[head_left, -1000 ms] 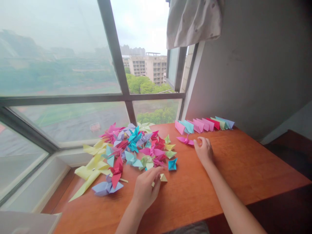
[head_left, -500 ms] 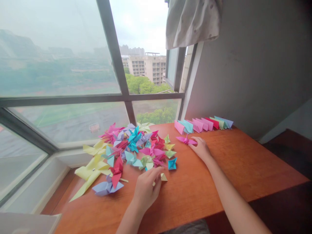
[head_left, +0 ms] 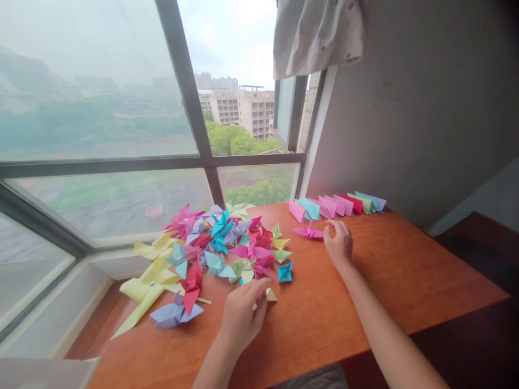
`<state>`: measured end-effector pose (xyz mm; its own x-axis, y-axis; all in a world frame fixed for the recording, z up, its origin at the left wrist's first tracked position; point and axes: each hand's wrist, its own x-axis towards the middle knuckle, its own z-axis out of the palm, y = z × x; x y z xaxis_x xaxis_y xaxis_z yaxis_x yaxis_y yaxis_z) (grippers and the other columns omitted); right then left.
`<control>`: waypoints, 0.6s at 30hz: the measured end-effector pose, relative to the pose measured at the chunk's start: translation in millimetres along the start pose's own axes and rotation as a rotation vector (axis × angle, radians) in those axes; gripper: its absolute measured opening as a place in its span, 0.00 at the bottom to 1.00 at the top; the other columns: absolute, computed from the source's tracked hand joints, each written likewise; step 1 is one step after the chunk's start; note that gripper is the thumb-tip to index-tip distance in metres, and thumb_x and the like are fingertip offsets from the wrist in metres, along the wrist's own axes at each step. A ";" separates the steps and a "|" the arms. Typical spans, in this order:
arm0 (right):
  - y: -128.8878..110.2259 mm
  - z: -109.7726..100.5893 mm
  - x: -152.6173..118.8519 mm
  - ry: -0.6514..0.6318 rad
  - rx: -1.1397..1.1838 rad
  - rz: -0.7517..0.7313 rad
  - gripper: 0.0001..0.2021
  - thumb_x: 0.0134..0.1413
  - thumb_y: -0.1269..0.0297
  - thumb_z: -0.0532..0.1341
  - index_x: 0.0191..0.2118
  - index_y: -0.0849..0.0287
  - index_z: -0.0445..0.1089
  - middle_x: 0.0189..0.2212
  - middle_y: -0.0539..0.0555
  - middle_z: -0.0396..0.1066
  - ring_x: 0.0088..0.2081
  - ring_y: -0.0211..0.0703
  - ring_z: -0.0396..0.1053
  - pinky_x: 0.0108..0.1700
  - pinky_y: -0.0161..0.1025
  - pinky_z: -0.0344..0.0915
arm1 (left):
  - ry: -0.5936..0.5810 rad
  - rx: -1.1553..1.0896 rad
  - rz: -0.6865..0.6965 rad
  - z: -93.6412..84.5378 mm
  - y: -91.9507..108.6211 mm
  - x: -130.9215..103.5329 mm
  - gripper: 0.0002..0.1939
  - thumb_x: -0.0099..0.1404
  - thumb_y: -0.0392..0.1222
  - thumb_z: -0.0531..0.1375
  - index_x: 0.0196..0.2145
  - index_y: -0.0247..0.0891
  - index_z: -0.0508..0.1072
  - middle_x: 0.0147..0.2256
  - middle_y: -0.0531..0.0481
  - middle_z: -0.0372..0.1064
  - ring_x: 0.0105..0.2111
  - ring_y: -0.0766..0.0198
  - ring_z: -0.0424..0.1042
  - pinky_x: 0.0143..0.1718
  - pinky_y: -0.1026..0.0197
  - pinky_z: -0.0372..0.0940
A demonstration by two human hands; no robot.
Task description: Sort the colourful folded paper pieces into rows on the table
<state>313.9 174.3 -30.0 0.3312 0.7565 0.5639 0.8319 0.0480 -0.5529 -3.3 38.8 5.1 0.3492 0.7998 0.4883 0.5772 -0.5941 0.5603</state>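
My right hand [head_left: 339, 241] is beside a magenta paper crane [head_left: 308, 232] on the wooden table. A small gap parts my loosely curved fingers from it, and they hold nothing. My left hand [head_left: 245, 309] is low over the near side of the table, its fingers curled round a small pale yellow folded paper piece [head_left: 271, 295], mostly hidden by them. Just beyond it sits a small blue folded paper piece [head_left: 285, 272]. A green piece [head_left: 283, 256], a yellow one [head_left: 280, 244] and another green one [head_left: 276, 231] continue the line away from me.
Left of my hands, origami cranes and pinwheels lie heaped, among them a yellow pinwheel [head_left: 149, 287] and a lilac crane [head_left: 175, 312]. Folded cards [head_left: 333, 206] in several colours stand in a row at the back right. A window [head_left: 255, 181] borders the table's far side.
My right hand has let go of the magenta crane and drawn slightly away to the right, with the crane left on the table. My left hand has stayed in place.
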 end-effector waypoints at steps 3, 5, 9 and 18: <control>-24.2 -4.8 -9.6 -0.103 -0.072 0.033 0.15 0.59 0.50 0.55 0.40 0.55 0.70 0.34 0.55 0.73 0.37 0.47 0.69 0.38 0.39 0.60 | -0.002 0.013 0.000 -0.5 0.8 0.3 0.13 0.68 0.33 0.52 0.47 0.41 0.71 0.38 0.47 0.76 0.34 0.61 0.75 0.34 0.64 0.67; -35.3 -3.7 -13.5 -0.193 -0.163 0.104 0.18 0.57 0.45 0.57 0.39 0.54 0.71 0.33 0.54 0.73 0.33 0.45 0.69 0.33 0.37 0.56 | -0.001 0.016 -0.004 -1.3 1.7 0.9 0.13 0.68 0.32 0.52 0.47 0.41 0.71 0.37 0.47 0.76 0.34 0.62 0.75 0.33 0.65 0.66; -42.9 3.8 -13.2 -0.349 -0.335 0.166 0.15 0.60 0.49 0.55 0.40 0.54 0.71 0.35 0.56 0.74 0.33 0.45 0.69 0.32 0.37 0.55 | -0.003 0.011 0.000 -2.2 2.5 1.6 0.13 0.68 0.32 0.52 0.47 0.41 0.71 0.38 0.47 0.76 0.33 0.63 0.74 0.29 0.67 0.64; -38.7 4.6 1.4 -0.417 -0.441 0.183 0.14 0.63 0.55 0.53 0.41 0.56 0.72 0.39 0.57 0.74 0.37 0.44 0.71 0.33 0.36 0.56 | -0.007 0.011 0.015 -1.6 0.5 0.9 0.13 0.69 0.32 0.51 0.46 0.40 0.71 0.35 0.48 0.74 0.28 0.65 0.72 0.27 0.68 0.63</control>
<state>280.2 176.6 -10.6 0.3583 0.9218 0.1484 0.9128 -0.3124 -0.2631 -3.8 39.0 6.9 0.3631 0.7914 0.4917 0.5798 -0.6051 0.5457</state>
